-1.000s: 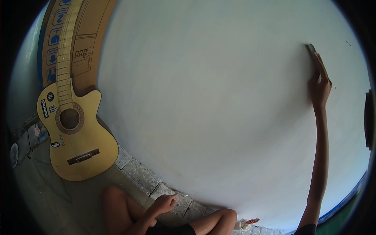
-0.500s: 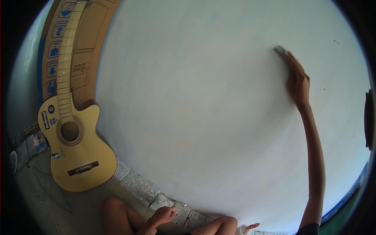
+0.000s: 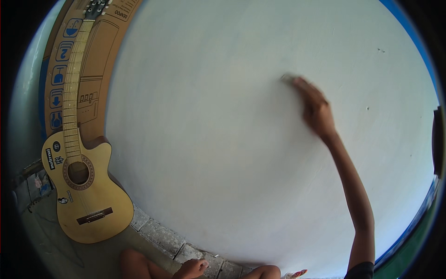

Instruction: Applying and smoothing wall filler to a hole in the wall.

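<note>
My right hand (image 3: pixel 318 109) is raised against the pale wall (image 3: pixel 209 139), blurred by motion. Its fingers press a small thin greyish piece (image 3: pixel 287 78) flat to the surface; what kind it is, I cannot make out. Down by my bent legs, my left hand (image 3: pixel 193 269) rests with its fingers curled in. Whether it holds anything is hidden.
A yellow acoustic guitar (image 3: pixel 95 200) leans at the left against a tall brown cardboard box (image 3: pixel 93 60). Grey blocks (image 3: pixel 160 235) run along the wall's foot. Near my right knee is a red-and-white object (image 3: pixel 297 273), cut off by the lower edge. A dark object (image 3: pixel 437 142) sits at the right rim.
My right hand has swept left and slightly down across the wall with the greyish piece. The view has tilted up a little, showing the guitar's head. My left hand keeps its curled shape.
</note>
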A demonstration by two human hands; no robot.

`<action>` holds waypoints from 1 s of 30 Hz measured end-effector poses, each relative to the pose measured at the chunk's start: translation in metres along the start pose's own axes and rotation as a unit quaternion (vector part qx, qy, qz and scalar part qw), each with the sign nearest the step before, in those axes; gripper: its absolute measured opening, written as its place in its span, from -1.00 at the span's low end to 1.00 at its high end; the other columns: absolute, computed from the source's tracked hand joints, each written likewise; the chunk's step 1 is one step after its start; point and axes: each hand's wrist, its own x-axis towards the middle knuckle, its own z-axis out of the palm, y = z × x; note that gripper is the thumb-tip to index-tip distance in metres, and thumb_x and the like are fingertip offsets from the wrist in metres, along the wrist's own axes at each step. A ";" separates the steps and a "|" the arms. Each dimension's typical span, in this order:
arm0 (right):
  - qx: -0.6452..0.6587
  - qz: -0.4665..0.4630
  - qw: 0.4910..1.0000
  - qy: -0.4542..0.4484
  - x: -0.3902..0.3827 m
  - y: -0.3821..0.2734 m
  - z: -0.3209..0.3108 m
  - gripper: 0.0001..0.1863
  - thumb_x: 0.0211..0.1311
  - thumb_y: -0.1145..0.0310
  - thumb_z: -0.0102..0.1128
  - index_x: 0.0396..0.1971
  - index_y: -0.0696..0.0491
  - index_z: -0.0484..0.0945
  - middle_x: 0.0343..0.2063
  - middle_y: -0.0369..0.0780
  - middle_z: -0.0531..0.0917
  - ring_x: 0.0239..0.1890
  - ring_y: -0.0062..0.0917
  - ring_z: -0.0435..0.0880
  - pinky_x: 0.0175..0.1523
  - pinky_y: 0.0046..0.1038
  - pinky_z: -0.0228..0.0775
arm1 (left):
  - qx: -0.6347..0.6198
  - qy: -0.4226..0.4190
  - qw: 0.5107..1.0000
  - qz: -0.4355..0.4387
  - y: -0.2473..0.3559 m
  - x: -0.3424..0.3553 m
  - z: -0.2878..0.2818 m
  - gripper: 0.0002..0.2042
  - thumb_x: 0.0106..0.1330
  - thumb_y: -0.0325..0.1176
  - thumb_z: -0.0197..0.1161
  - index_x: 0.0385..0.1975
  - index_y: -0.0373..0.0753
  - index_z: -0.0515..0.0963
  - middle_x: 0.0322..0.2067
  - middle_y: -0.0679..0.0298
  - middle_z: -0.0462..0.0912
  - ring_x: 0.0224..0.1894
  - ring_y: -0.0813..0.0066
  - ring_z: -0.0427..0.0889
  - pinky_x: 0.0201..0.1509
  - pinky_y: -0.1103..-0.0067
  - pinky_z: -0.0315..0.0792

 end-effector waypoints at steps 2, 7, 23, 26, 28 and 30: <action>0.025 0.150 0.982 0.115 0.027 0.025 -0.023 -0.36 0.01 0.77 -0.11 0.17 0.02 0.39 0.17 -0.10 0.45 0.24 -0.21 0.38 0.34 -0.23 0.22 | -0.005 -0.001 1.000 0.008 -0.003 0.002 0.002 -0.77 0.27 -0.21 0.14 -0.19 -0.16 0.58 -0.44 0.11 0.68 -0.39 0.13 0.67 -0.28 0.38 0.51; -0.005 0.027 0.999 0.024 0.003 -0.020 0.024 -0.32 -0.02 0.79 -0.11 0.20 0.03 0.36 0.17 -0.13 0.45 0.25 -0.29 0.38 0.38 -0.31 0.18 | -0.011 0.005 1.000 0.001 -0.010 0.006 0.001 -0.76 0.28 -0.21 0.13 -0.16 -0.15 0.57 -0.43 0.09 0.68 -0.41 0.16 0.67 -0.29 0.39 0.52; -0.076 0.089 0.968 0.221 0.105 0.135 -0.057 -0.48 0.10 0.66 -0.13 0.08 -0.02 0.49 0.11 -0.04 0.49 0.11 -0.15 0.50 0.21 -0.26 0.39 | 0.031 0.084 0.992 0.086 -0.079 0.015 0.061 -0.70 0.36 -0.30 0.06 -0.01 -0.30 0.53 -0.69 0.13 0.48 -0.75 0.36 0.30 -0.60 0.41 0.28; -0.067 0.018 0.985 0.156 0.104 0.112 -0.039 -0.46 0.09 0.65 -0.12 0.11 -0.01 0.47 0.12 -0.04 0.48 0.13 -0.14 0.47 0.22 -0.25 0.38 | 0.023 0.071 0.996 0.053 -0.085 0.006 0.070 -0.76 0.36 -0.29 0.06 -0.13 -0.28 0.56 -0.57 0.10 0.57 -0.64 0.29 0.44 -0.49 0.37 0.38; -0.102 0.033 0.982 0.156 0.101 0.119 -0.049 -0.45 0.08 0.65 -0.11 0.12 -0.01 0.46 0.12 -0.04 0.48 0.15 -0.14 0.45 0.24 -0.25 0.36 | 0.035 0.022 0.999 0.007 -0.031 0.006 0.037 -0.77 0.36 -0.30 0.06 -0.16 -0.26 0.57 -0.49 0.09 0.60 -0.55 0.24 0.50 -0.42 0.35 0.41; -0.125 0.068 0.975 0.173 0.105 0.126 -0.053 -0.44 0.05 0.66 -0.11 0.10 -0.01 0.46 0.13 -0.03 0.47 0.19 -0.12 0.41 0.27 -0.25 0.32 | 0.050 -0.023 0.997 -0.047 -0.021 0.000 0.029 -0.79 0.36 -0.30 0.06 -0.18 -0.24 0.58 -0.42 0.09 0.63 -0.47 0.19 0.55 -0.34 0.32 0.45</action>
